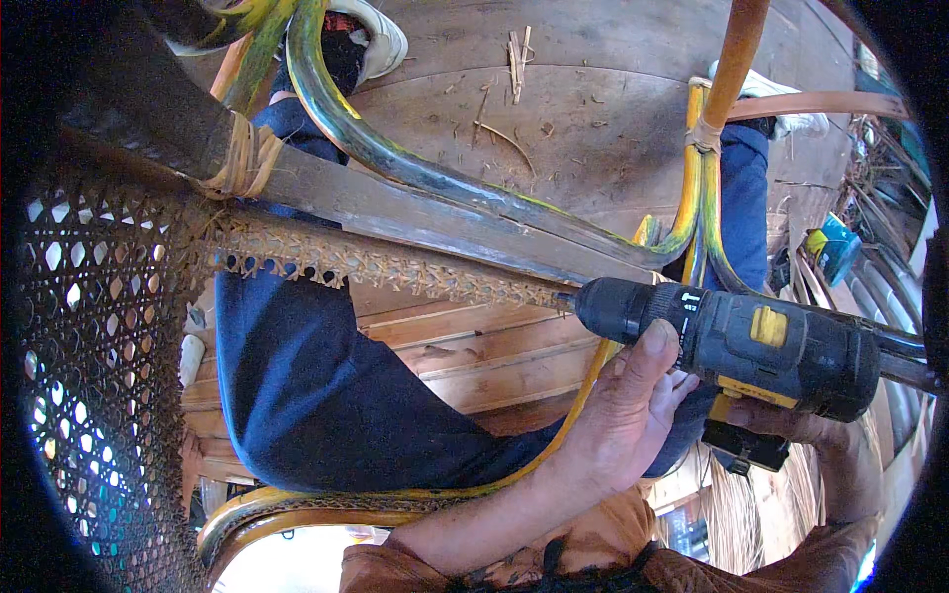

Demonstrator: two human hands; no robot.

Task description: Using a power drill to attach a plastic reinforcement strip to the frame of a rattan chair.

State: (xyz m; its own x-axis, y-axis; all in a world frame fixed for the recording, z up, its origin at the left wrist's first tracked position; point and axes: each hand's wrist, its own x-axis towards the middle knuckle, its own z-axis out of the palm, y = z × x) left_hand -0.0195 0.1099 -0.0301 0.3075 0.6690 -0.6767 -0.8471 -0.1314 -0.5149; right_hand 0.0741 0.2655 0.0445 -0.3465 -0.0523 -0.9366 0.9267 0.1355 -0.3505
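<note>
A black and yellow cordless drill [761,341] lies almost level at the right, its chuck pointing left. My left hand [625,420] supports its front, thumb against the collar behind the chuck and fingers curled underneath. Around the handle, below the body, my right hand [825,430] is closed, partly hidden by the drill. The chuck's tip meets the right end of a cane-woven edge [395,277] that runs along a flat wooden rail [405,208] of a rattan chair frame. Whether the bit has entered the rail cannot be made out.
Open-weave cane panel [109,376] fills the left side. Curved yellow and dark rattan poles [435,183] cross above the rail, and an upright pole [741,49] rises at right. Wood scraps [518,64] litter the floor. Cane strips [890,198] and a teal container [838,247] lie far right.
</note>
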